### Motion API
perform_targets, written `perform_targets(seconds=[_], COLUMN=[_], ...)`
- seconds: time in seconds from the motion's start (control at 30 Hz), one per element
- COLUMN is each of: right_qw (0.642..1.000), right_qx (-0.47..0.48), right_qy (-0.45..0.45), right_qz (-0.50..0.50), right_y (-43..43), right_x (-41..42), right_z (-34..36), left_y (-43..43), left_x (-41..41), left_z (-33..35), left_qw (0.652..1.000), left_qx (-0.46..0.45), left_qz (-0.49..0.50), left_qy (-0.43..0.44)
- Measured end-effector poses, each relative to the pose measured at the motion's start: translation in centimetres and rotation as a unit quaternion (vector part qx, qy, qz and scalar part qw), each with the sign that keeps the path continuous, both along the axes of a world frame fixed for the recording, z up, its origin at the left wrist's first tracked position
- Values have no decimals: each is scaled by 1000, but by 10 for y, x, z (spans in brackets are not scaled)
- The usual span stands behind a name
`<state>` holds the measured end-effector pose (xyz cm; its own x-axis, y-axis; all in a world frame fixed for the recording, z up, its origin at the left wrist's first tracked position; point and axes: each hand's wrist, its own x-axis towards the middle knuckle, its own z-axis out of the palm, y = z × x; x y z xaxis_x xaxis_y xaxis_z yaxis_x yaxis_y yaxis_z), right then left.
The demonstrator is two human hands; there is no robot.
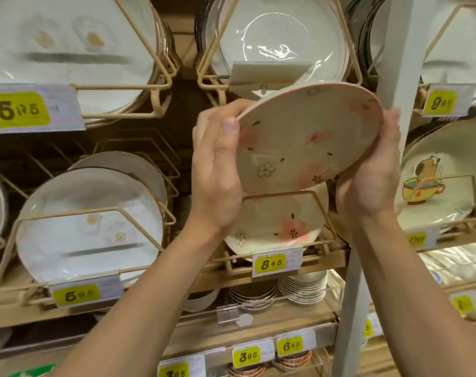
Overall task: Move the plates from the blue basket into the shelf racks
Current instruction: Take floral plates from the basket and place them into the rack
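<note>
- Holding a flowered plate (307,137) between them, both hands are raised in front of the shelf, with the forearms reaching up from the bottom of the view.
- The left hand (218,170) grips the plate's left rim. Its thumb (230,126) lies on the painted face and the other fingers curl behind the rim.
- The right hand (367,180) cups the right and lower rim, palm toward the plate, with its fingers bent round the edge and mostly hidden.
- The plate is tilted, painted face toward the camera, and hangs just above a wire rack (325,213).
- A racked plate (280,229) with the same flower pattern stands in that rack, behind a yellow price tag (276,261) reading 8.45.
- A white post (400,63) stands upright just beside the right hand.
</note>
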<state>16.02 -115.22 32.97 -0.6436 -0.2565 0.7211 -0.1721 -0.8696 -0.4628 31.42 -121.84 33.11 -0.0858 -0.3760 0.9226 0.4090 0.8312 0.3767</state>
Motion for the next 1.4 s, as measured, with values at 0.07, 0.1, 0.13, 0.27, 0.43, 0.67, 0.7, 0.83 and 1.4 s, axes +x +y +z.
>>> perform_targets(seconds=[0.07,0.1,0.13,0.27,0.43,0.67,0.7,0.83,1.4], right_qw=[999,997,995,985,976,969,968,953,932], right_qx=[53,77,100,172,212,245,248,276,356], right_qy=[-2,-2,-10,-7,36,11,0,-27,48], right_qz=[-1,4,7,12,-17,29,50,121,57], right_y=[-6,-8,-10,-12,-16,-13,-13,-11,-10], right_x=[-10,-12,-17,-22,-19,-19,-20,-22,-25], right_z=[-10,-16,-21,-32,-39,-41,-41,-43,-49], left_y=[-4,-6,-9,-15,-22,-23,-23,-26,-33], left_x=[-2,-2,-2,0,3,4,4,5,7], left_z=[-6,-10,-14,-29,-34,-49,-51,-55,-55], left_qw=[998,996,994,985,974,978,976,948,928], left_qx=[31,40,45,58,109,130,145,254,270], left_qz=[14,21,21,28,17,-13,-12,-89,-156], left_qy=[-50,-79,-98,-158,-198,-165,-161,-169,-206])
